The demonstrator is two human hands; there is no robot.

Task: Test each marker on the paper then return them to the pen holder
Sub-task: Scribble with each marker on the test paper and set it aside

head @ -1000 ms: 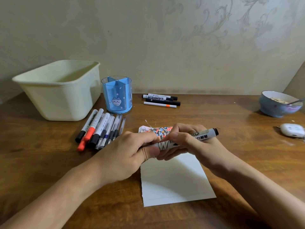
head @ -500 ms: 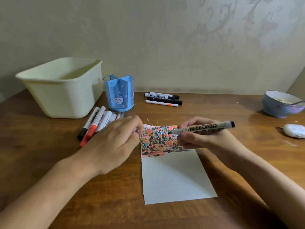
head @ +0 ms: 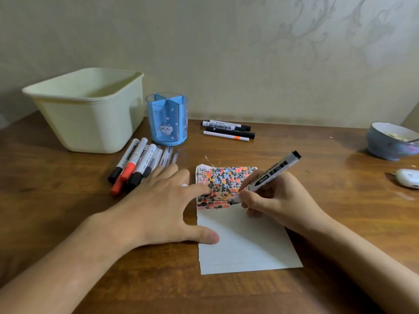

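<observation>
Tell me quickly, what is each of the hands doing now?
Left hand: open, fingers spread flat, pressing the paper edge.
Right hand: holding the marker, tip on the paper.

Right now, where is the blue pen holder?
In the head view the pen holder stands at the back left of the table, just right of the cream tub, with a row of markers lying in front of it.

bowl [head: 385,143] cut off, marker tip [head: 233,201] hidden
</observation>
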